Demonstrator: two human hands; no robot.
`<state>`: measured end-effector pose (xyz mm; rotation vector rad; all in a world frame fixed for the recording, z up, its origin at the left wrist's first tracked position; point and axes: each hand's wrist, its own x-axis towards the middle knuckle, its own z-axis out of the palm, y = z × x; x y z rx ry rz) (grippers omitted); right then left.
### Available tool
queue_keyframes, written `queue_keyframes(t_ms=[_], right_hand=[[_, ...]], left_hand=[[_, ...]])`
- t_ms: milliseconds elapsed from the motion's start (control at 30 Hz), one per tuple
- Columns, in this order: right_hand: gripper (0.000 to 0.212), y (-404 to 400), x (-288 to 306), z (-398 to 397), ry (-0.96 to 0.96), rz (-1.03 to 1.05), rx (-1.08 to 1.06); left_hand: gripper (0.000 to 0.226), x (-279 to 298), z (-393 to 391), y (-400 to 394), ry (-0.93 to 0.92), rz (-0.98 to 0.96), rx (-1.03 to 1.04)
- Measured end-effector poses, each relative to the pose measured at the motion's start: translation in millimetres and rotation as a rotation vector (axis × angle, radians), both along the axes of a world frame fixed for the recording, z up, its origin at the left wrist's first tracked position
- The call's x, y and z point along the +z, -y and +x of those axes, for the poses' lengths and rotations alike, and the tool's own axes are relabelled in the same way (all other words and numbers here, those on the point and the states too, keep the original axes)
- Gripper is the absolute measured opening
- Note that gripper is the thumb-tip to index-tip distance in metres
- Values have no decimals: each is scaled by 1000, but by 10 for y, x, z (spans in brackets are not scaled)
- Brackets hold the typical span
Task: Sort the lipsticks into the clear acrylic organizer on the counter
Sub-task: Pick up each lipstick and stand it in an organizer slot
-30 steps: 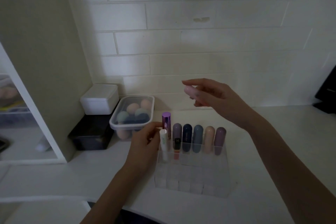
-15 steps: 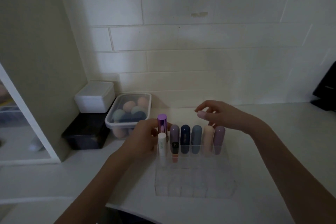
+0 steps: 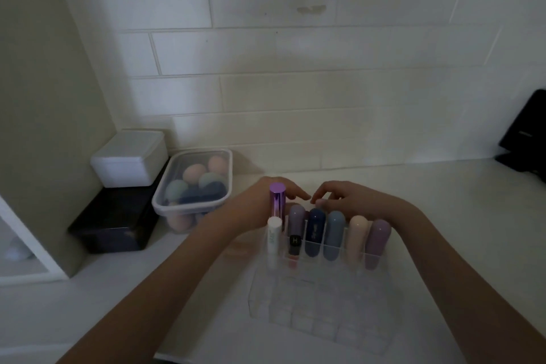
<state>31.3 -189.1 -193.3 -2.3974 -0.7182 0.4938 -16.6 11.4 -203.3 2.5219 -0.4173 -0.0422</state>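
The clear acrylic organizer [image 3: 320, 315] stands on the white counter [image 3: 443, 230]. Its back row holds a tall metallic purple lipstick [image 3: 277, 201], then lilac [image 3: 297, 220], navy [image 3: 315, 232], blue-grey [image 3: 334, 235], cream [image 3: 358, 238] and mauve [image 3: 378, 244] ones. A white tube [image 3: 273, 235] and a short black-capped lipstick [image 3: 294, 245] stand in the second row. My left hand [image 3: 254, 208] lies behind the purple lipstick, its fingers reaching right. My right hand [image 3: 350, 201] hovers behind the back row, its bent fingertips just above the navy lipstick. Nothing shows in either hand.
A lidded clear tub of makeup sponges [image 3: 193, 186] sits left of the organizer. Further left a white box [image 3: 128, 158] rests on a black box [image 3: 115, 223] against the side wall. A black object [image 3: 529, 133] stands at the far right, by the tiled wall.
My right hand has come down from mid-air to the back row. My left hand has left the white tube and slid behind the purple lipstick, so the fingertips now nearly meet.
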Motion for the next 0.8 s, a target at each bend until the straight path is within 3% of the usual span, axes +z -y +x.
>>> queue_keyframes(t_ms=[100, 400, 600, 800], right_hand=[[22, 37, 5, 15, 13, 48, -38], [21, 5, 14, 0, 7, 96, -38], [20, 40, 78, 13, 85, 191, -85], [15, 59, 276, -63, 150, 389, -142]], left_hand=[[35, -132, 124, 13, -160, 105, -62], [40, -93, -28, 47, -130, -90, -32], [30, -48, -206, 26, 28, -397, 68], [26, 177, -219, 71, 270, -773, 379]])
